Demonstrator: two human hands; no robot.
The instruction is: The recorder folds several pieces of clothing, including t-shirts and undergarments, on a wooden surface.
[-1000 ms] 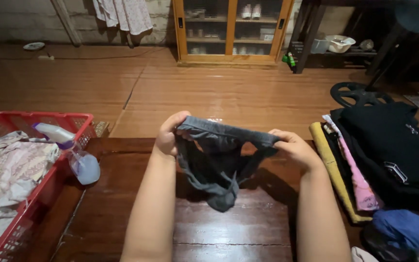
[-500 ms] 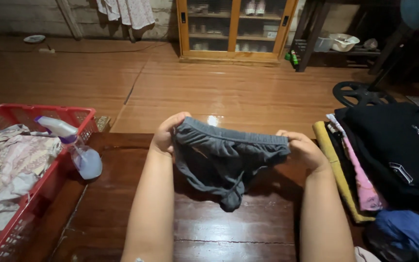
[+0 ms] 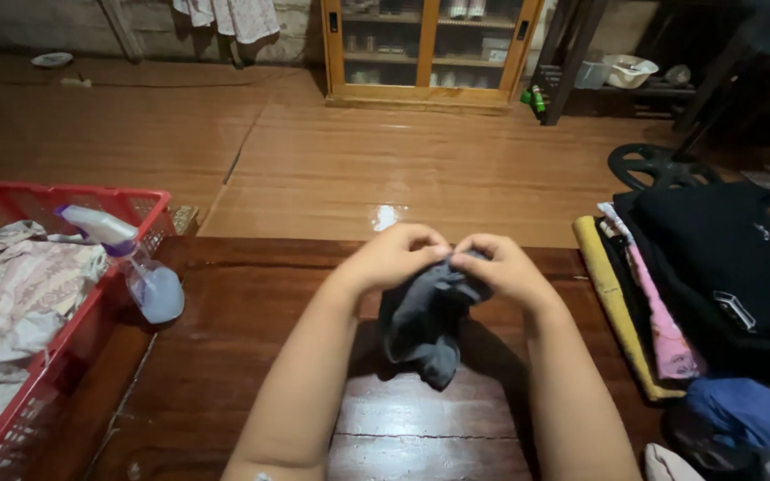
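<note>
Grey underwear [image 3: 427,321] hangs bunched above the dark wooden table [image 3: 251,374], gripped at its upper edge by both hands. Left hand [image 3: 396,256] and right hand [image 3: 503,265] meet almost knuckle to knuckle, fingers clenched on the fabric; which part of the garment each pinches cannot be told, as the cloth is crumpled. Its lower end droops just over the table top, possibly touching it. At the left edge stands a red plastic basket [image 3: 82,200] holding pale patterned laundry [image 3: 20,294], with a spray bottle [image 3: 140,276] leaning beside its rim. On the right lies a stack of folded clothes [image 3: 724,267], black on top, with yellow and pink layers beneath.
</note>
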